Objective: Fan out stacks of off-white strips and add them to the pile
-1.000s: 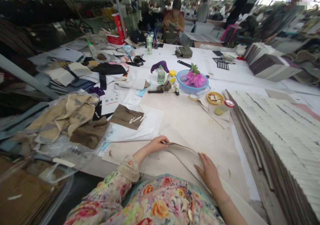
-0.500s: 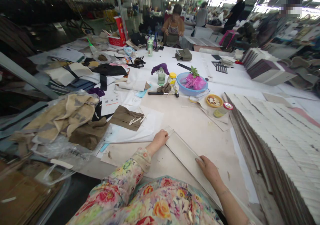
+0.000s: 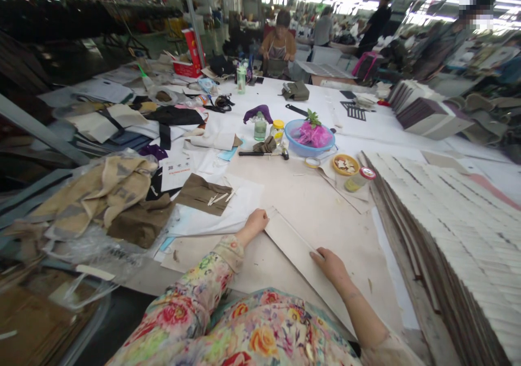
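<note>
A long, flat, pale strip (image 3: 293, 246) lies slantwise in front of me, its near end reaching towards my body. At the strip's far left corner, the fingers of my left hand (image 3: 255, 224) are closed on the edge. Further down, my right hand (image 3: 331, 265) grips the opposite long edge, thumb on top and the other fingers partly hidden. To the left, a brown fabric piece (image 3: 199, 192) with thin white strips on it rests on white sheets (image 3: 244, 195). A hammer (image 3: 264, 154) with a dark handle lies beyond my hands.
A tall stack of layered white-topped pieces (image 3: 448, 219) lines the right side. Beyond are a blue basin (image 3: 303, 148), a yellow bowl (image 3: 334, 166) and a red-lidded jar (image 3: 358, 180). Camouflage cloth (image 3: 101, 192) and plastic crowd the left. A person (image 3: 279, 43) sits across the table.
The view has shifted slightly. Both hands keep hold of the pale strip, whose tilt and sheen look a little different. My right hand sits slightly closer to its edge.
</note>
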